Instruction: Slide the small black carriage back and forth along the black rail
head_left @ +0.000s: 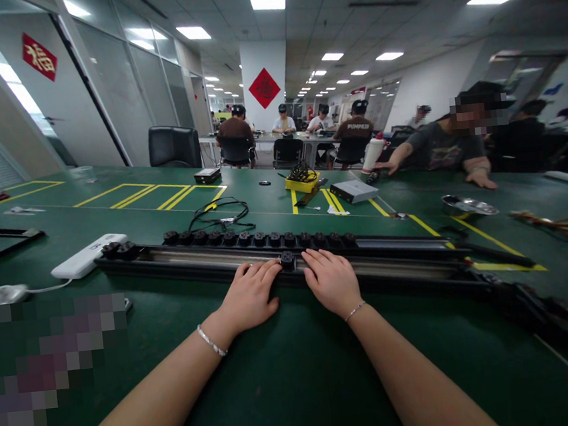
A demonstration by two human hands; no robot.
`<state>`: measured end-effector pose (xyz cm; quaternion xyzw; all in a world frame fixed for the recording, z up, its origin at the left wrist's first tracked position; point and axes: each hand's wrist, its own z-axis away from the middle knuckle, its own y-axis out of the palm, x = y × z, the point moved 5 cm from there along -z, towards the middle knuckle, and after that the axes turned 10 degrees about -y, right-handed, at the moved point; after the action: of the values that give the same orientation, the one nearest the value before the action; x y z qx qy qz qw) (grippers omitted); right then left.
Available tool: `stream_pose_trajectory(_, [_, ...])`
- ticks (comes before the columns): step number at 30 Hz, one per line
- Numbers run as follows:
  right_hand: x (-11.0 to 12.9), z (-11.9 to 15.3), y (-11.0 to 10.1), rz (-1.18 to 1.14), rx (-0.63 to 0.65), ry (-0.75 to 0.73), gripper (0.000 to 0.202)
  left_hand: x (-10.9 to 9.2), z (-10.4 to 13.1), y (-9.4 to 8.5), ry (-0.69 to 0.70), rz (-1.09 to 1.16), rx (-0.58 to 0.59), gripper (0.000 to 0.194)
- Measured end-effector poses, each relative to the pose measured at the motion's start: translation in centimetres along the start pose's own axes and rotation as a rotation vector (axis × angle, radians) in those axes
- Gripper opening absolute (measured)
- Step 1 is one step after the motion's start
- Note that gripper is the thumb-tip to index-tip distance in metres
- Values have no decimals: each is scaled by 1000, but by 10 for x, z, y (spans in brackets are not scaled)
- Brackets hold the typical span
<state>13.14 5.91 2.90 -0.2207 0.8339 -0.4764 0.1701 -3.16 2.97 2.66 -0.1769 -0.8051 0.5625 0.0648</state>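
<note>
A long black power-track rail (400, 270) with a metallic strip along its channel lies across the green table. One small black socket module (287, 260) sits on it between my hands. My left hand (250, 293) rests palm-down on the rail, fingers stretched out, fingertips just left of the module. On the module's other side, my right hand (335, 280) lies with extended fingers over the rail. Whether the fingertips touch the module I cannot tell. Behind stands a row of several similar modules (260, 240) along a second black rail (407, 244). Two more modules (119, 250) sit at the left end.
On the green table (262, 402) lie a white power strip (90, 256), a black cable (221, 212), a yellow tray (302, 182) with cables, a grey box (353, 191) and a metal dish (469, 205). A co-worker (446, 147) leans over the far right side.
</note>
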Motion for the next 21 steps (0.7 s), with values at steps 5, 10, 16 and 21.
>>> stream_pose_trajectory(5, [0,0,0,17,3,-1,40,0,0,0,-7,-8,11,59])
stream_pose_trajectory(10, [0,0,0,0,6,1,40,0,-1,0,-14,5,30,60])
stream_pose_trajectory(16, [0,0,-1,-15,1,6,40,-3,-5,-1,-32,-2,53,58])
stream_pose_trajectory(21, [1,0,-1,-18,-3,4,40,-4,-7,-2,-35,-2,50,55])
